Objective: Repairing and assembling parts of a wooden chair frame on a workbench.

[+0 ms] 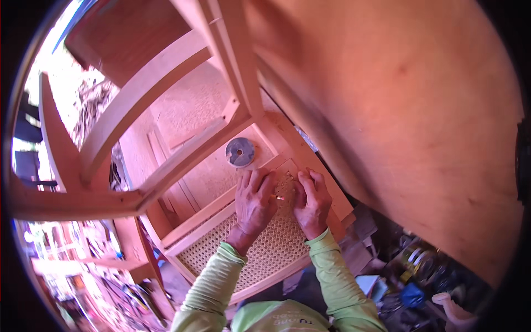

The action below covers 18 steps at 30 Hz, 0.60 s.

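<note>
A wooden frame (269,273) holds a panel of woven cane webbing (221,243) in front of me. My left hand (255,200) bends over the far edge of the panel, its fingers curled. Opposite it, my right hand (312,200) is closed near the panel's right corner, with thumb and forefinger close together. Whatever the fingertips hold is too small or hidden to make out. Between the hands shows a small whitish piece with a reddish tip (280,197). Just beyond my left fingers lies a round grey disc (240,152) with a hole in its middle.
A curved wooden chair frame (149,83) rises at the left over a sawdust-strewn work surface (188,110). A large wooden board (398,122) fills the right side. Assorted clutter, including a blue bundle (412,295), lies at the lower right.
</note>
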Each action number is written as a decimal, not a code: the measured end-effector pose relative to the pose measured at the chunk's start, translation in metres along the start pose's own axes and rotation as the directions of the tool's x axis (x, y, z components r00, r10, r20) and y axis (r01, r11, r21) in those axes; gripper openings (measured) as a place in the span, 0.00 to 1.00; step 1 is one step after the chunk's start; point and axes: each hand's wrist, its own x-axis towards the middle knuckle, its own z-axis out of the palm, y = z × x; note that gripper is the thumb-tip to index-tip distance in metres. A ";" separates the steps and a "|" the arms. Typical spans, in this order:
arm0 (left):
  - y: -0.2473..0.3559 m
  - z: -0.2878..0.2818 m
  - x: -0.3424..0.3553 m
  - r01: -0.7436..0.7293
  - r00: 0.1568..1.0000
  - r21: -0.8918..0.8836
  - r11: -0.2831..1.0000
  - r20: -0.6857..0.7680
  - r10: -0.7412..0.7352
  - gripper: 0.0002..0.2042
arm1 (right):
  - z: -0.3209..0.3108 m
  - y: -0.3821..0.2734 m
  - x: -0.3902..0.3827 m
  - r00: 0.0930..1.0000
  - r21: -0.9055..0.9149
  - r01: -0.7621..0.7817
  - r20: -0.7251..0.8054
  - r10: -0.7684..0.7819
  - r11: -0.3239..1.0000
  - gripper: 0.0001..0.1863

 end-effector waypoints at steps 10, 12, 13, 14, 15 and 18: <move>-0.011 -0.003 -0.008 -0.048 0.995 -0.015 0.999 0.083 0.049 0.22 | 0.006 0.003 -0.003 0.998 0.021 0.058 0.015 -0.059 0.998 0.14; -0.011 -0.003 -0.009 -0.066 0.992 0.010 0.998 0.105 0.064 0.22 | 0.002 0.002 -0.001 0.998 0.036 0.049 0.034 -0.050 0.998 0.14; -0.011 -0.002 -0.009 -0.065 0.992 0.011 0.998 0.106 0.064 0.22 | 0.001 0.003 0.001 0.998 0.055 0.032 0.049 -0.035 0.998 0.14; -0.010 -0.001 -0.010 -0.066 0.992 0.012 0.998 0.108 0.064 0.22 | 0.001 0.003 0.002 0.998 0.052 0.033 0.044 -0.035 0.998 0.14; -0.009 -0.001 -0.009 -0.074 0.991 0.007 0.997 0.110 0.073 0.22 | 0.002 0.002 0.004 0.998 0.041 0.040 0.040 -0.041 0.998 0.14; -0.006 -0.002 -0.006 -0.054 0.995 -0.055 0.997 0.079 0.058 0.22 | 0.002 0.002 0.004 0.998 0.034 0.054 0.024 -0.055 0.998 0.15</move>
